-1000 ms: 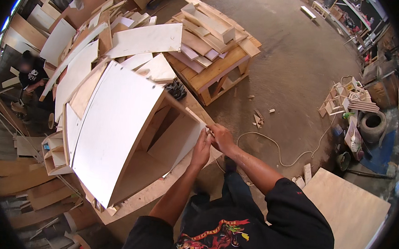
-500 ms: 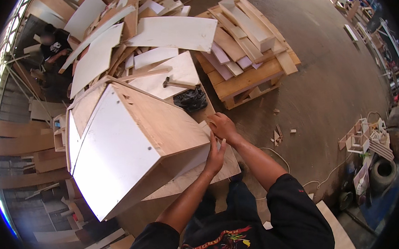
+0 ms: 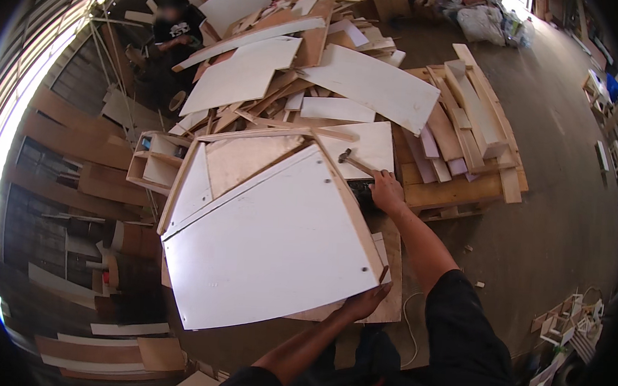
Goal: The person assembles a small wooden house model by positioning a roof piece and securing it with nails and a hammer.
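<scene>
A wooden box [image 3: 264, 240] with a white top panel and a bare plywood triangle sits in front of me, angled on a board. My left hand [image 3: 366, 299] grips its lower right corner, fingers partly hidden under the edge. My right hand [image 3: 387, 187] is closed on the handle end of a hammer [image 3: 350, 159], which lies over a white board [image 3: 372, 137] just behind the box. A black plastic bag [image 3: 360, 195] shows beside my right hand, partly hidden by the box.
Loose boards [image 3: 365, 83] are piled behind. A wooden pallet [image 3: 422, 193] stacked with planks stands at right. A co-worker [image 3: 177, 33] is at upper left; a small compartmented box [image 3: 159, 162] is left of mine. A cord [image 3: 407, 340] crosses the floor, near wood scraps [image 3: 570, 315].
The box has turned so its white panel faces up and its open side is hidden. My right hand has left its corner and reached up to the hammer. My left hand has moved lower.
</scene>
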A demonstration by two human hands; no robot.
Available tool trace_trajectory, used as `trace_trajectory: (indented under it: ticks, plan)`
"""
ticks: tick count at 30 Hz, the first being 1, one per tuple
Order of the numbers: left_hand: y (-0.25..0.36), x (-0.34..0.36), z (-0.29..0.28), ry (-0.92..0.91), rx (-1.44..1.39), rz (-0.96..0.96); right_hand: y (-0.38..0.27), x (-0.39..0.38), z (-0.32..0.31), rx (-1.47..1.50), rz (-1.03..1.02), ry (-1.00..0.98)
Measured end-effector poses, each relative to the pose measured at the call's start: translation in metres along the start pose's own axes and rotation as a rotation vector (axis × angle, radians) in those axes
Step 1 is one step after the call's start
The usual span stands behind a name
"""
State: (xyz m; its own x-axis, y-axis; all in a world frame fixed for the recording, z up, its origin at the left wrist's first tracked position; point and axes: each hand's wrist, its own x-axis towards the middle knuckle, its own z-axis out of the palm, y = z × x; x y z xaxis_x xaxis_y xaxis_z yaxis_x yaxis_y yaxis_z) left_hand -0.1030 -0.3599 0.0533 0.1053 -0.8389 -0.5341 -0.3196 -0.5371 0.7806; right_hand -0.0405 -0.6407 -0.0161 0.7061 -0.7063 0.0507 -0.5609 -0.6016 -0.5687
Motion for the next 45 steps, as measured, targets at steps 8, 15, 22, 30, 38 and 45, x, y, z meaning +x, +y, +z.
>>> trace_trajectory:
  ticks: [8,15,22,30,38,45]
  plan:
    - [0.004,-0.007,-0.017,-0.047,0.097,-0.027,0.013,0.024,0.033,-0.251,0.034,0.026]
    - [-0.029,-0.044,-0.008,0.262,0.237,0.288,-0.017,0.033,0.0,-0.167,0.168,-0.189]
    - [-0.058,-0.209,-0.063,0.669,0.199,0.477,-0.015,0.02,-0.067,0.291,0.311,-0.092]
    - [-0.1,-0.284,-0.175,1.371,0.131,0.317,-0.114,-0.05,-0.272,0.262,-0.211,0.61]
    - [0.022,-0.277,-0.266,1.123,0.42,0.888,-0.282,-0.158,-0.292,0.264,-0.281,0.183]
    - [0.067,-0.284,-0.325,0.991,0.562,1.054,-0.358,-0.176,-0.251,0.213,-0.311,0.023]
